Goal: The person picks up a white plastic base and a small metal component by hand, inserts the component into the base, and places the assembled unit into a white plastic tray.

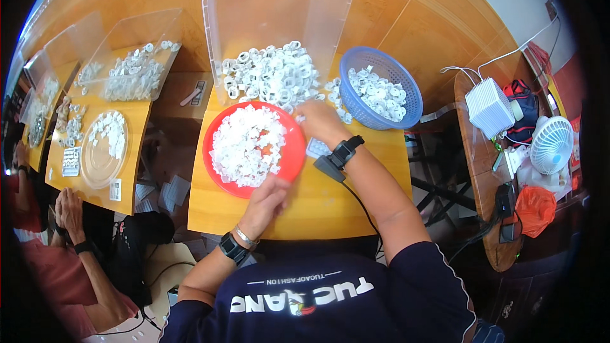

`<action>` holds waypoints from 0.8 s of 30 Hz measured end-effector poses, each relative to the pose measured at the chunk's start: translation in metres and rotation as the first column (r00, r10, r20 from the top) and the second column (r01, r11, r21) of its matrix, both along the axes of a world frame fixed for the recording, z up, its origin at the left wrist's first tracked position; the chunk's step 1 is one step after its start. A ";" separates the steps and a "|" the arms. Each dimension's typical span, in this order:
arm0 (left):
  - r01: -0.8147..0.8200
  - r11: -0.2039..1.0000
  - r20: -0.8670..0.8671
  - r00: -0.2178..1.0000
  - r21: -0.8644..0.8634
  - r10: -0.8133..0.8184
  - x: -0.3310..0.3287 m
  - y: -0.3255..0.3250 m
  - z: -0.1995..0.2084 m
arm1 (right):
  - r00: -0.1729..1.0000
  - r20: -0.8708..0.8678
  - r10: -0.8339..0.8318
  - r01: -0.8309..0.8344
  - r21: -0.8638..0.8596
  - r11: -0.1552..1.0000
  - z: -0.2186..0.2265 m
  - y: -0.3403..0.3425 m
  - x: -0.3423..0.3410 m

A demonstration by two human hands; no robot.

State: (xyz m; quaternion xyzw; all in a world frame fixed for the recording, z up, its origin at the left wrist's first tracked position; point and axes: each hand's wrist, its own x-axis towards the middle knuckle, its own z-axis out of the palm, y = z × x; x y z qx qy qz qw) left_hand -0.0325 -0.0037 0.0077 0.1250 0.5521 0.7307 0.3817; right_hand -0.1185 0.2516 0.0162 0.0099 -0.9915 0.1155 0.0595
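My left hand point(269, 202) is at the lower right rim of a red round plate point(297, 166), its fingers curled and slightly blurred. Whatever it may hold is too small to make out. Small white plastic pieces point(244, 146) are heaped on that plate. Beyond it, my right hand point(322, 122) reaches to the near edge of a pile of white ring-shaped plastic parts point(273, 76), fingers bent together and partly hidden. Under the right wrist lies a small pale tray with round hollows point(317, 148). Both wrists wear black straps.
A clear plastic bin point(276, 16) stands tilted behind the pile. To its right, a blue basket point(361, 111) holds more white parts. A cable point(363, 206) hangs from my right wrist. At left, other people's hands point(70, 216) are beside another table; a fan point(551, 146) stands far right.
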 end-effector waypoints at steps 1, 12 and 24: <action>0.007 1.000 -0.015 1.000 -0.004 -0.007 -0.001 0.000 -0.001 | 1.000 0.001 0.001 -0.001 0.002 1.000 0.004 0.001 0.003; -0.233 0.966 -0.331 0.908 0.115 0.258 -0.006 0.008 0.017 | 0.941 0.164 0.295 0.250 -0.926 -0.284 0.041 -0.035 0.097; 0.029 0.980 -0.485 0.871 0.196 0.071 0.011 0.017 0.036 | 0.918 -0.091 0.386 0.212 -0.711 -0.670 0.022 -0.075 0.158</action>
